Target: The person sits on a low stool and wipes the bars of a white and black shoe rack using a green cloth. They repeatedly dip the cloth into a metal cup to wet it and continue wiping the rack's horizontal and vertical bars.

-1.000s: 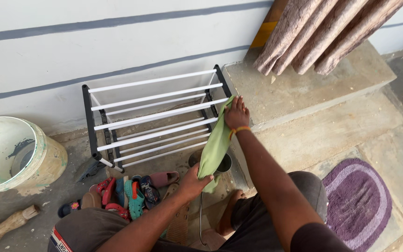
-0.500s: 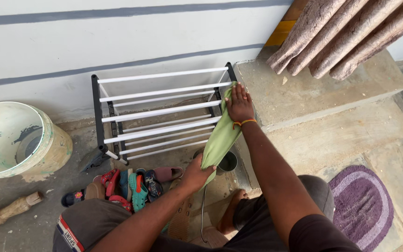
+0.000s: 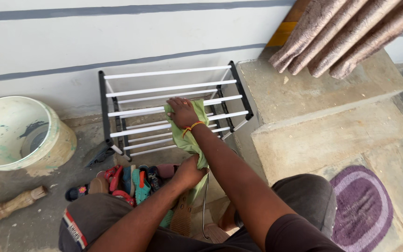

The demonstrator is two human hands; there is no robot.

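Note:
A small shoe rack (image 3: 136, 91) with white bars and black side frames stands against the striped wall. My right hand (image 3: 182, 113), with an orange band at the wrist, presses a green cloth (image 3: 188, 140) flat onto the rack's top front bars near the middle. My left hand (image 3: 188, 172) grips the hanging lower end of the same cloth, just in front of the rack. The cloth stretches between both hands.
A pile of small coloured sandals (image 3: 127, 182) lies on the floor before the rack. A paint-stained bucket (image 3: 19, 135) sits at left, a wooden stick (image 3: 10, 207) near it. Concrete steps (image 3: 313, 102), a brown curtain (image 3: 346, 32) and a purple mat (image 3: 362, 207) lie right.
My right hand slid the cloth leftward from the rack's right end to the middle of the top bars. My left hand followed, still holding the cloth's lower end.

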